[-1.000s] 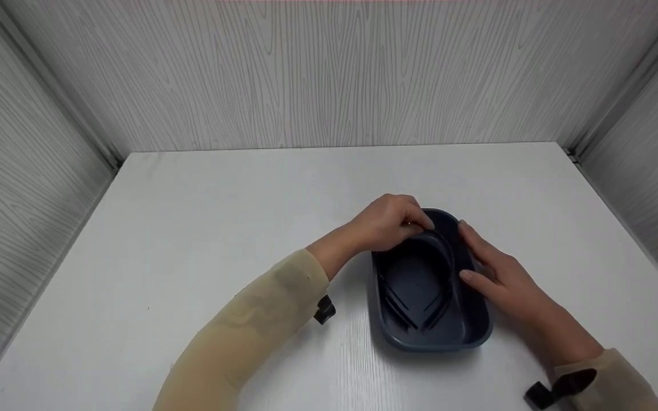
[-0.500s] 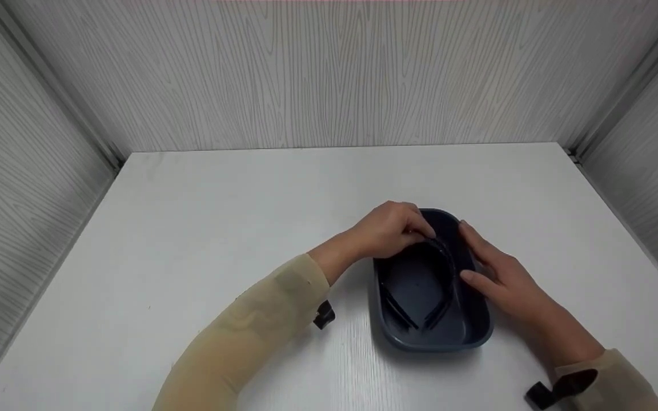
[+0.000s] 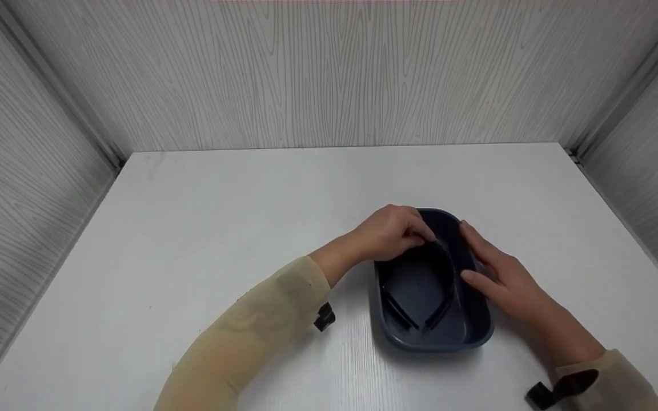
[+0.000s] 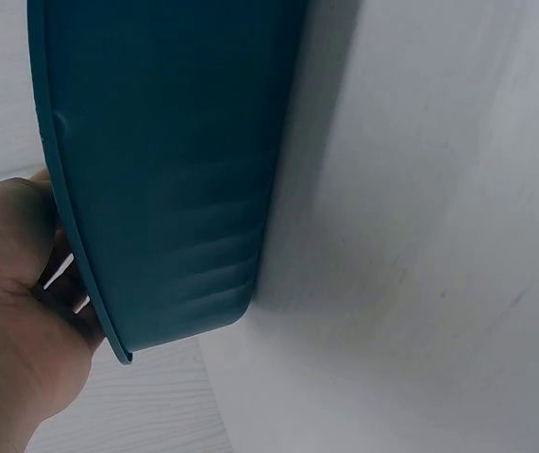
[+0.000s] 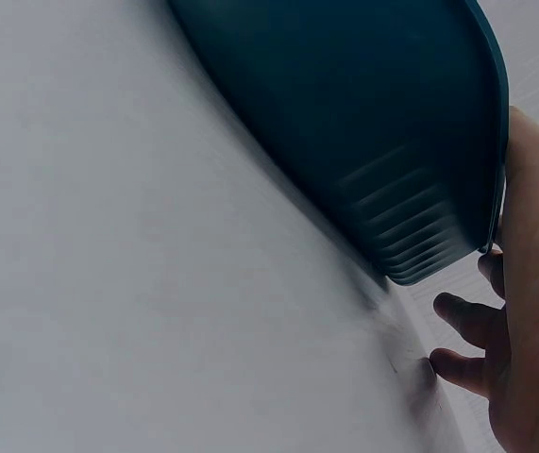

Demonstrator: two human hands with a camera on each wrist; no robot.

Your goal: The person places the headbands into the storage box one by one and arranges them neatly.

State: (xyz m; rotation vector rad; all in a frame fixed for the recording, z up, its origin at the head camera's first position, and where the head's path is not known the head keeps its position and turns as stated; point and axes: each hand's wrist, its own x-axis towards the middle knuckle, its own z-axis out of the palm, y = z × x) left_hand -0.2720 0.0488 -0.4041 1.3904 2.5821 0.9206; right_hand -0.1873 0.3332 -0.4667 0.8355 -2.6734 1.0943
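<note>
A dark blue plastic basin (image 3: 442, 337) with rounded corners lies on the white table. Inside it is a black headband (image 3: 402, 309), its two ends pointing toward the near side of the basin. My left hand (image 3: 387, 233) reaches over the far left rim and pinches the headband at its curved top, partly covering it. At the right side my right hand (image 3: 500, 279) holds the basin, thumb over the rim and fingers along the outside. Both wrist views show the basin's outer wall (image 4: 156, 189); in the right wrist view, several right fingers (image 5: 467, 316) extend below the rim.
The white table (image 3: 220, 217) is bounded by grey wood-grain panels at the back (image 3: 329, 74) and on both sides. A small black wrist device (image 3: 324, 317) shows by the left sleeve, another (image 3: 557, 391) on the right one.
My left hand has moved slightly nearer and down, lowering the headband toward the basin's bottom. The right hand and the basin have stayed in place.
</note>
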